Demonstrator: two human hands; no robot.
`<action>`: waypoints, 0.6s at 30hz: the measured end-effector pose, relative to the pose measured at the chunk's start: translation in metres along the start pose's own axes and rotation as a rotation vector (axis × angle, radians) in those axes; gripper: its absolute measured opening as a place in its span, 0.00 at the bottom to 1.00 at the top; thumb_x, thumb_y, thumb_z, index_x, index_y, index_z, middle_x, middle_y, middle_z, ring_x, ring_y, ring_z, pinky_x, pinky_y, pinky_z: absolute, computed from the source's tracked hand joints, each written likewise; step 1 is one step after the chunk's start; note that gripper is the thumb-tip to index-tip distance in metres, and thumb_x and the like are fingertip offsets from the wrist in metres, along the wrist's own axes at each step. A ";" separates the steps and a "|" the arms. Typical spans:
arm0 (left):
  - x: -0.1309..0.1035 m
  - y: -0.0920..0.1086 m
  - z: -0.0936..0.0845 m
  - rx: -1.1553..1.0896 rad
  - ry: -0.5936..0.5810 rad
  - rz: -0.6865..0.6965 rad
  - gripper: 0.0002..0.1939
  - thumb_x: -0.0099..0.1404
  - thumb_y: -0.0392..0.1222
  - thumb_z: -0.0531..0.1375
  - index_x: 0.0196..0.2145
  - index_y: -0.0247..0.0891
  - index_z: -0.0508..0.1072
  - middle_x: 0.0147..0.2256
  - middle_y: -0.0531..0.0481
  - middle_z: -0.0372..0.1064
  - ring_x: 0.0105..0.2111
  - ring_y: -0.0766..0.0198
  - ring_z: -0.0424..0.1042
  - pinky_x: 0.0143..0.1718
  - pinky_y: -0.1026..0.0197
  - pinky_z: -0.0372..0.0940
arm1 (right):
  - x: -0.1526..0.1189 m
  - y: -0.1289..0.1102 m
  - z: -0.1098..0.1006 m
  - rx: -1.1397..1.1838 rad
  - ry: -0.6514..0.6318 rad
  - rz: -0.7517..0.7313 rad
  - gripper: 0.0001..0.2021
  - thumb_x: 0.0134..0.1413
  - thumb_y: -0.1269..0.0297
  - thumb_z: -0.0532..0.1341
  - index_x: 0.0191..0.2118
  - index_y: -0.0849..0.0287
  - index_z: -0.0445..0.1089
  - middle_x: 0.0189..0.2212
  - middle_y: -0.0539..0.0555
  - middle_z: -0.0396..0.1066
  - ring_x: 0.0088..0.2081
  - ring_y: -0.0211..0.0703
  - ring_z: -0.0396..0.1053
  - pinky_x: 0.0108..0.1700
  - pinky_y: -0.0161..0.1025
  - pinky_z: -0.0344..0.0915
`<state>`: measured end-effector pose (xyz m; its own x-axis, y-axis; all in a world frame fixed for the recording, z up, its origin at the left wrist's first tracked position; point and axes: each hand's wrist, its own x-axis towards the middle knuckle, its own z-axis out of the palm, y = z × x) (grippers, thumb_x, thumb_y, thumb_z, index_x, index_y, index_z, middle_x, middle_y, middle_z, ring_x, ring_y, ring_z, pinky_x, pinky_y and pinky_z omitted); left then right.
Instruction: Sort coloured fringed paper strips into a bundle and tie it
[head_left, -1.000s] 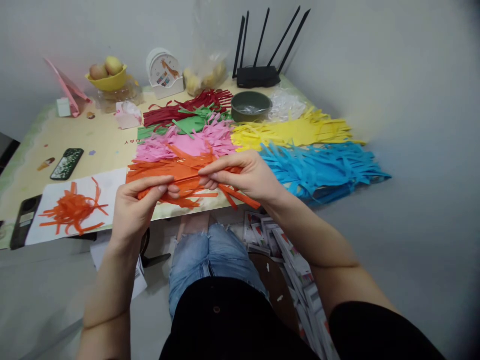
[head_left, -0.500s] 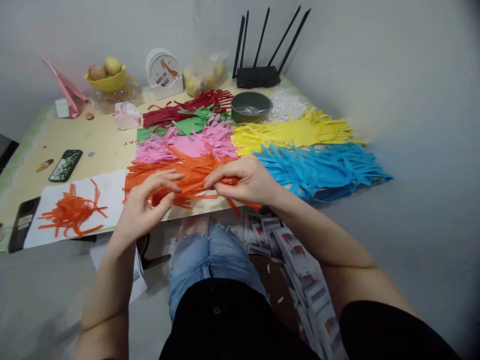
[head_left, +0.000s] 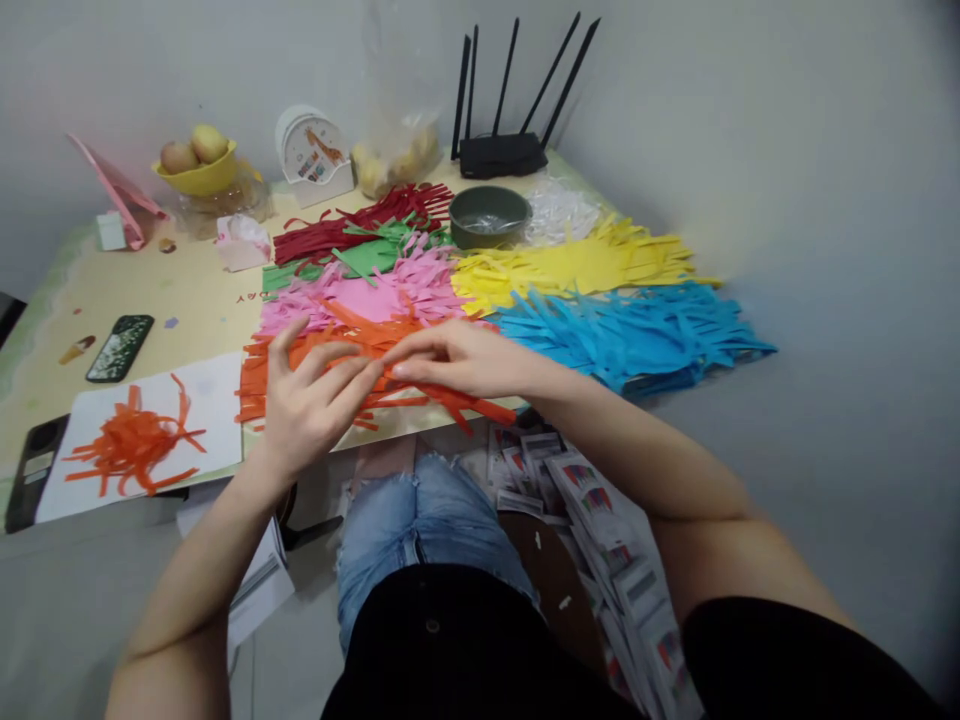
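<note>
Fringed orange tissue paper (head_left: 337,335) lies along the table's front edge, beneath and around both hands. My right hand (head_left: 469,360) has its thumb and fingers pinched on a bunch of orange paper strips, whose loose ends (head_left: 480,405) trail out below the palm. My left hand (head_left: 311,410) comes in from the other side, its fingertips meeting the right fingertips. Its upper fingers are fanned and its lowest ones look closed in a pinch; its thumb and anything held there are hidden. A tangled orange tassel (head_left: 139,440) rests on a white sheet (head_left: 217,390) at the left.
Behind lie pink (head_left: 367,295), green (head_left: 371,260), dark red (head_left: 360,225), yellow (head_left: 585,262) and blue fringed paper (head_left: 622,335). A green bowl (head_left: 487,220), router (head_left: 502,155), fruit bowl (head_left: 199,175) and phone (head_left: 120,348) stand or lie on the table. Printed packets (head_left: 600,520) are below right.
My left hand has moved right and my right hand left, so their fingertips now meet. The orange bunch in my right hand has shifted left. The whole view has swung slightly.
</note>
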<state>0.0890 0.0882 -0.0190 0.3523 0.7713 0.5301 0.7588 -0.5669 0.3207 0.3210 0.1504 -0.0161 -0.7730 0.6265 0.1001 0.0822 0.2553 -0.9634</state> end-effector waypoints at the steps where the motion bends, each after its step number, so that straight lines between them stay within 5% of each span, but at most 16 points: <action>1: -0.001 -0.002 0.002 -0.017 0.014 0.000 0.07 0.63 0.42 0.66 0.40 0.50 0.80 0.37 0.53 0.81 0.44 0.54 0.78 0.69 0.34 0.44 | 0.004 0.002 0.002 0.107 -0.054 0.032 0.11 0.58 0.57 0.64 0.39 0.60 0.77 0.34 0.53 0.81 0.37 0.40 0.79 0.43 0.36 0.73; 6: -0.006 -0.009 0.020 -0.027 0.170 -0.039 0.08 0.63 0.40 0.67 0.40 0.51 0.81 0.37 0.52 0.81 0.46 0.54 0.78 0.69 0.34 0.43 | 0.009 0.011 0.018 0.423 0.026 0.075 0.12 0.53 0.57 0.70 0.33 0.61 0.72 0.24 0.49 0.77 0.28 0.34 0.75 0.37 0.32 0.72; 10: 0.001 0.002 0.041 -0.064 0.411 -0.029 0.10 0.63 0.36 0.66 0.40 0.49 0.81 0.37 0.51 0.81 0.43 0.57 0.78 0.65 0.41 0.54 | 0.014 0.013 0.021 0.503 0.098 -0.099 0.14 0.54 0.55 0.70 0.35 0.62 0.72 0.25 0.49 0.77 0.29 0.34 0.75 0.38 0.33 0.72; 13: 0.016 0.016 0.051 -0.271 0.554 -0.190 0.08 0.65 0.37 0.64 0.41 0.46 0.81 0.41 0.50 0.80 0.44 0.58 0.78 0.57 0.48 0.65 | 0.024 0.013 0.012 0.500 0.127 -0.242 0.14 0.57 0.54 0.67 0.38 0.62 0.73 0.27 0.50 0.78 0.32 0.35 0.76 0.41 0.35 0.73; 18: 0.041 0.023 0.068 -0.686 0.554 -0.516 0.12 0.66 0.49 0.64 0.39 0.40 0.82 0.39 0.48 0.80 0.41 0.59 0.78 0.48 0.57 0.71 | 0.038 0.012 -0.002 0.201 0.320 -0.316 0.07 0.63 0.61 0.61 0.41 0.59 0.67 0.29 0.49 0.75 0.34 0.35 0.75 0.42 0.34 0.71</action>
<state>0.1582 0.1259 -0.0429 -0.3640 0.8247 0.4329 0.2072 -0.3814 0.9009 0.2933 0.1786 -0.0232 -0.5056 0.7443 0.4363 -0.2723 0.3421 -0.8993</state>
